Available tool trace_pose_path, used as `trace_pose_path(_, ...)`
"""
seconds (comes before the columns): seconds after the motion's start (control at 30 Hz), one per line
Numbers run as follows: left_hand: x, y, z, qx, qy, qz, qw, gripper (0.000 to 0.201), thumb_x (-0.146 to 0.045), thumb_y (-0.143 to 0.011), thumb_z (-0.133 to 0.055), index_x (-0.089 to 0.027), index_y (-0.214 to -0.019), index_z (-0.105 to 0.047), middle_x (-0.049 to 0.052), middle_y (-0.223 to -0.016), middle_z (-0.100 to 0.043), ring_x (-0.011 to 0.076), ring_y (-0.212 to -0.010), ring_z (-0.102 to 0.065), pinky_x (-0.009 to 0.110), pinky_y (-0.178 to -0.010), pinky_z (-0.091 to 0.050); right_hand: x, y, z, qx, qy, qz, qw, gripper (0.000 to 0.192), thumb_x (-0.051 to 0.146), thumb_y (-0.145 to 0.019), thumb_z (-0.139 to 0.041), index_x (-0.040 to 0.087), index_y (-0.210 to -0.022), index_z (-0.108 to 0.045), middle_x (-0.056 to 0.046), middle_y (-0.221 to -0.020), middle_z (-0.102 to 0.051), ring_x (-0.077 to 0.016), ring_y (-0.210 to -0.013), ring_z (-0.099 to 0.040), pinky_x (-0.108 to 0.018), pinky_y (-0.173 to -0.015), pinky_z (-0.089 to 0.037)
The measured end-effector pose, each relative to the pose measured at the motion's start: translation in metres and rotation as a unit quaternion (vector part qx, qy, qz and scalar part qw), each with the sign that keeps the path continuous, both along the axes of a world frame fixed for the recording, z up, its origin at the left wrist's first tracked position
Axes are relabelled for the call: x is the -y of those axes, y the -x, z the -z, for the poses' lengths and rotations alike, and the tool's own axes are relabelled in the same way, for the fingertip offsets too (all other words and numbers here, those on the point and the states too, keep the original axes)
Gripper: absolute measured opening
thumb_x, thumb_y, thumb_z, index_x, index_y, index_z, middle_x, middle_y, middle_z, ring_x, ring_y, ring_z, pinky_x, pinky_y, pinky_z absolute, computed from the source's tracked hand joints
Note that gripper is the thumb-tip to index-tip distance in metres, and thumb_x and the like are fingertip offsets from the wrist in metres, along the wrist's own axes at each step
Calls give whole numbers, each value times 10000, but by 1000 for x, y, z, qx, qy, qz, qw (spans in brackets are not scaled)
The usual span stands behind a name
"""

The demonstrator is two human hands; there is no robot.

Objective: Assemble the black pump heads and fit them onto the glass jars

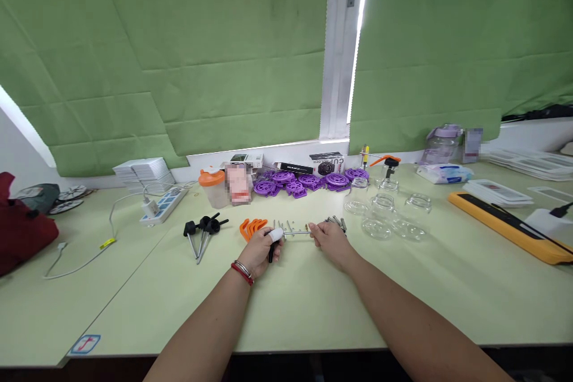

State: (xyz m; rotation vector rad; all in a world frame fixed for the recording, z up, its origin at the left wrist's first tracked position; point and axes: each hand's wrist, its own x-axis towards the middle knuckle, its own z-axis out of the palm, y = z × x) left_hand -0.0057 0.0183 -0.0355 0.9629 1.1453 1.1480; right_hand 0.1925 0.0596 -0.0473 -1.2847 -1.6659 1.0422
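My left hand (259, 252), with a white wrap on the thumb, is closed around a black part whose lower end (271, 253) shows below the fingers. A thin metal rod (297, 233) reaches sideways from it to my right hand (330, 241), whose fingertips pinch the far end. Just behind my left hand lie several orange crank handles (251, 228). Small bolts (290, 225) are scattered behind the rod, and metal springs (342, 224) sit behind my right hand. To the left rest black pieces with metal rods (205, 230).
Purple plastic discs (308, 181) lie along the back. Glass jars (380, 218) stand right, one jar (388, 182) topped by an orange handle. An orange-lidded cup (212, 188), a power strip (165, 205) and a cable are left. A yellow-orange device (505, 227) lies far right.
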Motion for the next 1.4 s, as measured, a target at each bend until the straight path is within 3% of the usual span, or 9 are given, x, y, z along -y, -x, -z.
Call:
trace_pose_path(0.23, -1, 0, 0, -2, 6, -6, 1000, 275, -375, -703, -677, -174, -776, -504, -11, -677, -551, 53, -434, -438, 178, -345, -323, 1, 0, -1, -62, 22, -15, 998, 256, 448, -756, -560, 194, -738, -574, 6, -615, -579, -127, -523, -463, -254, -522, -346)
trace_pose_path(0.33, -1, 0, 0, -2, 6, -6, 1000, 271, -372, -700, -676, -177, -769, -500, -13, -666, -549, 53, -429, -439, 178, -344, -320, -1, -1, 1, -61, 17, -18, 998, 195, 387, -742, -565, 192, -739, -571, 4, -630, -581, -127, -544, -474, -253, -538, -352)
trace_pose_path(0.6, -1, 0, 1, 3, 6, -3, 1000, 281, -377, -692, -686, -173, -769, -508, -7, -668, -556, 52, -425, -442, 177, -344, -320, -3, -3, 4, 3, -5, -9, 1000, 394, 506, -800, -480, 196, -559, -506, 2, -539, -535, -120, -471, -397, -255, -497, -311)
trace_pose_path(0.77, -1, -1, 0, 4, 10, -8, 1000, 290, -373, -686, -696, -165, -770, -512, -3, -670, -556, 50, -426, -438, 176, -340, -319, -3, -3, 4, -5, -2, -12, 1000, 433, 550, -810, -457, 194, -582, -546, -12, -551, -563, -131, -478, -432, -269, -510, -340)
trace_pose_path(0.9, 0, -1, -3, 2, 12, -10, 1000, 285, -373, -692, -690, -169, -767, -506, -9, -672, -552, 49, -427, -434, 177, -345, -324, -2, -3, 3, -18, 4, -10, 1000, 386, 545, -785, -503, 197, -630, -560, -3, -556, -565, -135, -487, -451, -268, -512, -342)
trace_pose_path(1.0, 1, -2, -5, -2, 19, -13, 1000, 266, -360, -701, -677, -173, -767, -500, -12, -668, -549, 51, -429, -430, 180, -344, -320, -2, -3, 3, -38, 6, -22, 999, 261, 460, -761, -563, 201, -745, -588, 4, -589, -572, -138, -516, -472, -257, -511, -343)
trace_pose_path(1.13, 2, -3, -6, -4, 19, -12, 1000, 260, -357, -704, -671, -173, -763, -497, -10, -670, -548, 53, -432, -433, 183, -345, -317, -4, -2, 7, -51, 2, -32, 998, 151, 348, -749, -570, 198, -758, -580, 9, -609, -561, -129, -536, -466, -249, -520, -345)
trace_pose_path(1.4, 1, -4, -5, -3, 14, -13, 1000, 275, -370, -701, -678, -170, -765, -501, -9, -665, -549, 53, -424, -432, 186, -338, -310, -3, -4, 1, -1, 0, -28, 1000, 288, 434, -800, -496, 196, -646, -550, 5, -573, -557, -125, -505, -422, -253, -519, -328)
